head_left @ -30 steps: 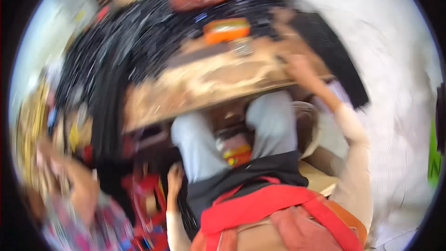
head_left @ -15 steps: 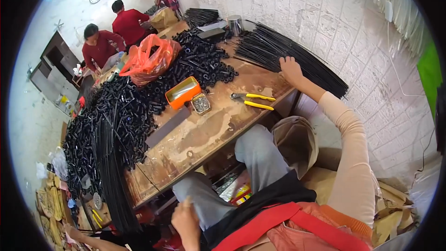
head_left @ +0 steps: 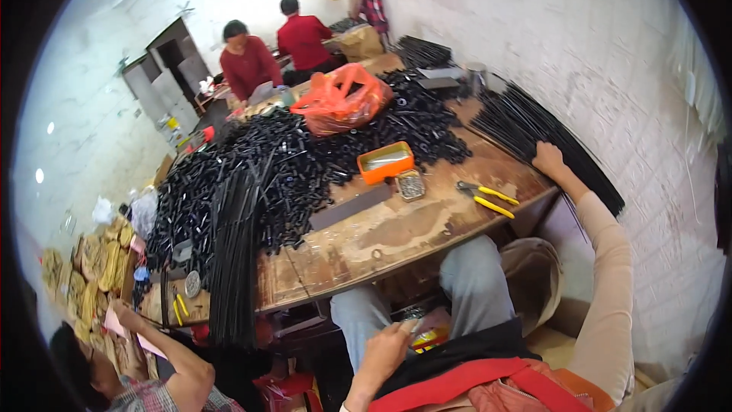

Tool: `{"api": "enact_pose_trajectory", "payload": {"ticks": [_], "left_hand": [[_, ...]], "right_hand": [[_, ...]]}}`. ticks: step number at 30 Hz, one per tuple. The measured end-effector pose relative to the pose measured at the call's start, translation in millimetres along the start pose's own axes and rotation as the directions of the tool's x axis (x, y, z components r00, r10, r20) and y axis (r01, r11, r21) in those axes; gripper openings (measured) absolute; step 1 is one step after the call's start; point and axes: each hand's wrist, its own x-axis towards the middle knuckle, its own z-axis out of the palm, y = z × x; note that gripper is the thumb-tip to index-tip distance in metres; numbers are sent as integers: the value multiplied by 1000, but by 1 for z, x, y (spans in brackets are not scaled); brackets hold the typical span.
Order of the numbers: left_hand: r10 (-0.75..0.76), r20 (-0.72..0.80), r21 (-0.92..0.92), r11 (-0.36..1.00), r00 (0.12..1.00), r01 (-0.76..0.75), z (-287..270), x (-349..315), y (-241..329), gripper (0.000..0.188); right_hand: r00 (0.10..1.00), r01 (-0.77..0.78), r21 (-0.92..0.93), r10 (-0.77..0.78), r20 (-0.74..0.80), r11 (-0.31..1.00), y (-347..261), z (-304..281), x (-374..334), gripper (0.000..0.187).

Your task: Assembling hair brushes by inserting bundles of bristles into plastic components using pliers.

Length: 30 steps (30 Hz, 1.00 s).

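My right hand (head_left: 549, 159) is closed over the near side of a bundle of long, thin black rods (head_left: 526, 118) at the table's right end. Thin rod ends hang down below this hand, past the table edge. My left hand (head_left: 387, 351) is above my lap, its fingers curled together; whether anything small is between them I cannot make out. Between the hands, yellow-handled pliers (head_left: 494, 200) lie on the wooden table (head_left: 412, 225). Left of the pliers are a small box of metal bits (head_left: 410, 186) and an orange tray (head_left: 375, 176).
Black tubular parts (head_left: 221, 160) are heaped across the table, with an orange plastic bag (head_left: 351, 107) on top. A grey flat bar (head_left: 351, 207) lies in front. More black rods (head_left: 235, 259) overhang the left edge. One co-worker (head_left: 183, 370) sits at lower left; two in red are beyond.
The view has swung left, so the table sits further right in the picture. My left hand has risen over my lap. My right hand stays at the rods, where rod ends now hang lower.
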Motion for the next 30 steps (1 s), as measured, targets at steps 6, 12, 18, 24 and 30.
{"api": "enact_pose_trajectory", "payload": {"ticks": [6,12,18,24,30], "left_hand": [[27,-13,-119,992,1000,-29,13,-15,-14,32],[21,-12,-191,981,1000,-23,7,-33,-28,28],[19,-44,-244,969,999,-29,6,-36,-30,27],[-3,-38,-212,977,999,-5,10,-49,-33,27],[30,-128,-216,975,991,-58,7,-43,-22,29]], "right_hand": [[988,2,-100,13,151,995,4,-25,16,25],[993,-11,97,0,119,995,-10,-72,75,19],[991,118,-86,-123,-44,989,34,-30,96,27],[979,53,-25,-56,-196,998,-12,-73,123,35],[833,-400,786,-171,527,471,-70,-152,118,36]]}}
